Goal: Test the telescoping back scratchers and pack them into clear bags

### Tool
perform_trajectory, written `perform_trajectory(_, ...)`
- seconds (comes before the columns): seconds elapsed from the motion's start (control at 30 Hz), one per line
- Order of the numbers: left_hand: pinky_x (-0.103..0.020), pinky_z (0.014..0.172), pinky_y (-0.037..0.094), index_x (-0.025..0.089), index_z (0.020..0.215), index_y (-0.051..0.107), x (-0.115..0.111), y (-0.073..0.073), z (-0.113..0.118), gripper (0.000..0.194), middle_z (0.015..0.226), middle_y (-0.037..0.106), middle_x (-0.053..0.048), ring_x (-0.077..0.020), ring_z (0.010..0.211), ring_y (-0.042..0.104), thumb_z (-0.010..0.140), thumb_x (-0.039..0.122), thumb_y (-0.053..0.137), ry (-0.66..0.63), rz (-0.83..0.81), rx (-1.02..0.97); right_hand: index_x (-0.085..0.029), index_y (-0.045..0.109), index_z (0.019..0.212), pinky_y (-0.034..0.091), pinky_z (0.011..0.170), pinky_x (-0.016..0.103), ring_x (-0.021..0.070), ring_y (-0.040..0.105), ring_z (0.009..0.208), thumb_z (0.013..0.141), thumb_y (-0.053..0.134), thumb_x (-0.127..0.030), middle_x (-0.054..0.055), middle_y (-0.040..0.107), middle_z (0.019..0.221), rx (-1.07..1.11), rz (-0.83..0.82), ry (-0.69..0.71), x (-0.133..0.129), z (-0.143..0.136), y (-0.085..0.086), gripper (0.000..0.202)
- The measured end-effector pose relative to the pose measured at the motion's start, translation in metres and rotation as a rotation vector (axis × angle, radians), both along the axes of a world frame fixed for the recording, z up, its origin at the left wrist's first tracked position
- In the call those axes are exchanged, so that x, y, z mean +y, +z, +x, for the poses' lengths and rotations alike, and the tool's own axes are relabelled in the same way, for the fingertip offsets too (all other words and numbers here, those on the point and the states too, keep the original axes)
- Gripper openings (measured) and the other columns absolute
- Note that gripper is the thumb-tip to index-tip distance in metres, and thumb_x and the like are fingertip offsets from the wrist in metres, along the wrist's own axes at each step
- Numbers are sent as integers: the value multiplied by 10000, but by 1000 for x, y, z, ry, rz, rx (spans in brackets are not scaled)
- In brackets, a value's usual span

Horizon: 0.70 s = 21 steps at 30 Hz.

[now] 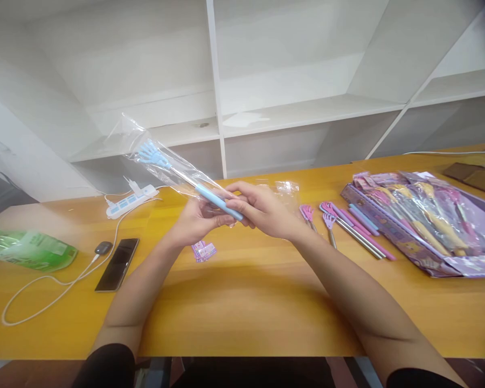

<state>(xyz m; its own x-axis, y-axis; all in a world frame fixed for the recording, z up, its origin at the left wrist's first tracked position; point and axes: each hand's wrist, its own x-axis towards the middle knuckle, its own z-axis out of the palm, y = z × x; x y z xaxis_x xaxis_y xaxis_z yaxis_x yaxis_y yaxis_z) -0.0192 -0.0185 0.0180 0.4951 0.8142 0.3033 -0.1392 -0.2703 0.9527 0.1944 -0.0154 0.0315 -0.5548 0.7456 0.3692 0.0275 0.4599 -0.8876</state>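
Blue back scratcher (pixel 210 199), head inside clear bag (pixel 126 132), is gripped by left hand (pixel 194 222) and right hand (pixel 267 210), both curled. Loose scratchers (pixel 327 208) separate right hand from tray (pixel 412 250).

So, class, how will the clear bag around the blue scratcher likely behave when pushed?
The clear bag likely crumples easily: its loose end shows creases beyond the blue scratcher. It may feel slippery, given its shiny highlights. It's probably light, being see-through film.

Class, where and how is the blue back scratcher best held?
Probably by its thick blue handle, closing across it from the lower right: the back scratcher slants, handle end lowest, while the upper end spreads into slim prongs inside clear plastic.
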Motion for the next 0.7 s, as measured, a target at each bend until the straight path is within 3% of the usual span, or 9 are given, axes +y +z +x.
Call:
perform_trajectory(0.27, -292, 743, 645, 174, 1102, 794, -1, 3, 0, 365, 890, 823, -53, -192, 812, 800, 808, 271, 988, 55, -40, -20, -218, 669, 1146, 424, 567, 234, 108, 523, 553, 1151, 474, -477, -56, 607, 642, -69, 121, -24, -2, 0, 2, 324)
perform_trajectory(0.47, -310, 720, 631, 146, 908, 802, -1, 10, -2, 300, 788, 779, -64, -180, 723, 748, 808, 358, 990, 5, 29, 31, -212, 684, 1152, 466, 571, 238, 106, 528, 540, 1166, 436, -493, -60, 588, 648, -46, 119, 18, -1, 1, 0, 375)
perform_trajectory(0.7, -320, 720, 613, 153, 1044, 828, 4, 7, -9, 286, 792, 765, -72, -179, 727, 727, 891, 373, 927, -47, 62, 14, -201, 676, 1301, 478, 584, 245, 93, 532, 551, 1175, 426, -508, -35, 650, 758, -55, 85, 118, 2, 6, 0, 416)
